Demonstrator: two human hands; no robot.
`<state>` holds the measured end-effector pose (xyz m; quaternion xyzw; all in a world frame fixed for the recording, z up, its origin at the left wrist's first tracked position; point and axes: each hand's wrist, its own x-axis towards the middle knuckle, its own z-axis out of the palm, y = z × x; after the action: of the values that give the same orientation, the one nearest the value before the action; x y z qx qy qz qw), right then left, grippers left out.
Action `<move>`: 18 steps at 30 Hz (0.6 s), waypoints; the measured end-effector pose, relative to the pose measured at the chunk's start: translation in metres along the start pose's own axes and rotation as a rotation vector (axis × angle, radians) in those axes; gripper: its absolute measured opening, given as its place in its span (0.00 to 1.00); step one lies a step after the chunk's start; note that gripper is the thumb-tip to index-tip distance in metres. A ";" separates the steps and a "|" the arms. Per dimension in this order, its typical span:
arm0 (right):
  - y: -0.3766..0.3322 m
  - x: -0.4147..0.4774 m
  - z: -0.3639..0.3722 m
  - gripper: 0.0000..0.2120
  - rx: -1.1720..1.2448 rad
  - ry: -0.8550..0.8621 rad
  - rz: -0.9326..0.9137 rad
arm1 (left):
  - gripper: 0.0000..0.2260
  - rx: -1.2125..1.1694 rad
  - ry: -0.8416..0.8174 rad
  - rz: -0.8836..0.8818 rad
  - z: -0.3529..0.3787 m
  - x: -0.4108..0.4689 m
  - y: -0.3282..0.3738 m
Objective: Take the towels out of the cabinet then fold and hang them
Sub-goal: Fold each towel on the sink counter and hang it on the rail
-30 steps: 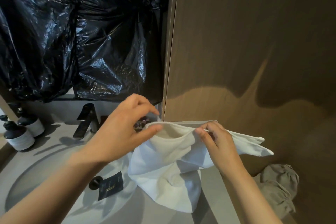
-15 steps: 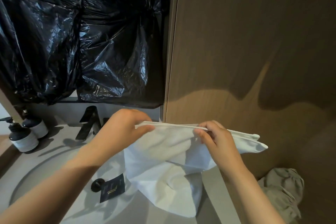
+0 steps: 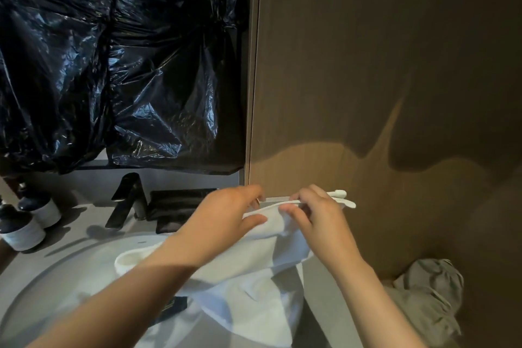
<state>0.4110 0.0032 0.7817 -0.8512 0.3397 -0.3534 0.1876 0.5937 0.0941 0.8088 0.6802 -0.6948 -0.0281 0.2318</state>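
Note:
A white towel hangs in front of me over the sink counter, folded over along its top edge. My left hand pinches that top edge near its middle, thumb on the near side. My right hand pinches the same edge just to the right, and a short end of the towel sticks out past its fingers toward the wooden panel. The rest of the towel droops down onto the basin. A loop of it bulges out to the left under my left forearm.
A round white sink basin fills the lower left, with a black faucet behind it and two dark pump bottles at the far left. Black plastic sheeting covers the wall above. A tall brown wooden panel stands right; grey cloth lies below it.
Both hands have moved together along the towel's top edge, so the gap between them has closed. The towel's right end has drawn in, and slack now bulges to the left.

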 end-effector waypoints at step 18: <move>0.049 -0.031 -0.032 0.05 0.642 0.166 0.291 | 0.07 -0.317 0.079 -0.054 0.011 -0.007 -0.018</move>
<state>0.3500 -0.0114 0.7613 -0.6601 0.3430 -0.4795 0.4655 0.6063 0.0961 0.7903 0.6542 -0.6533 -0.1170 0.3626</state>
